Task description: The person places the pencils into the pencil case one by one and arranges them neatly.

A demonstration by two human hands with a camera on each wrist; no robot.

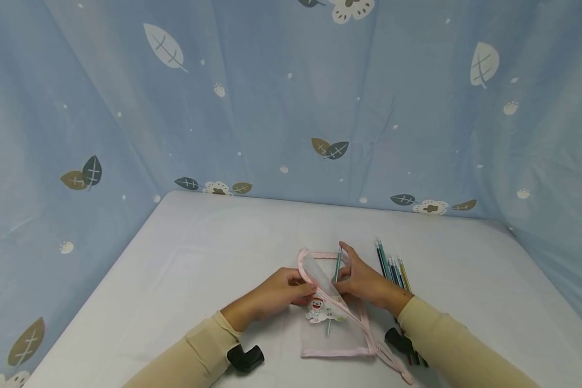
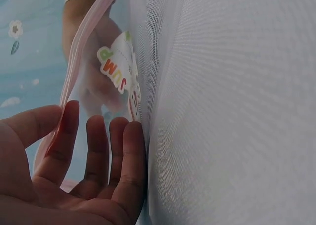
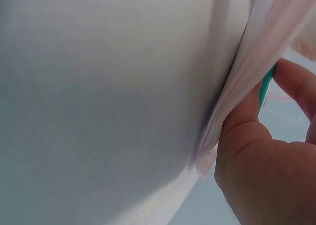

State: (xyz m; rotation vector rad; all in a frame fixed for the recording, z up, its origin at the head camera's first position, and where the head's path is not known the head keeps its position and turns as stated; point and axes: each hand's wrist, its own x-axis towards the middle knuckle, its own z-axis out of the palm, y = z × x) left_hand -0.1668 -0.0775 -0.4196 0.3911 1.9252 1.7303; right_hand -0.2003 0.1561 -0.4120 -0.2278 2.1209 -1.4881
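A see-through mesh zip pouch (image 1: 337, 342) with pink trim lies on the white table, its mouth lifted and spread. Printed on its front are a cartoon figure (image 1: 316, 311) and, in the left wrist view, the word JUMP (image 2: 114, 72). My left hand (image 1: 285, 288) pinches the pink zip edge (image 2: 74, 62) between thumb and index finger, the other fingers loosely bent behind the clear front. In my right hand (image 1: 361, 277) is a green pencil (image 1: 338, 264), held near its upper part and slanting into the pouch. Its lower end shows through the mesh.
Several pencils (image 1: 392, 269) lie in a loose bunch just right of the pouch, partly hidden under my right forearm. A pink wrist loop (image 1: 395, 366) trails from the pouch's lower right corner. Blue leaf-patterned cloth (image 1: 281, 108) hangs behind the table (image 1: 213, 237).
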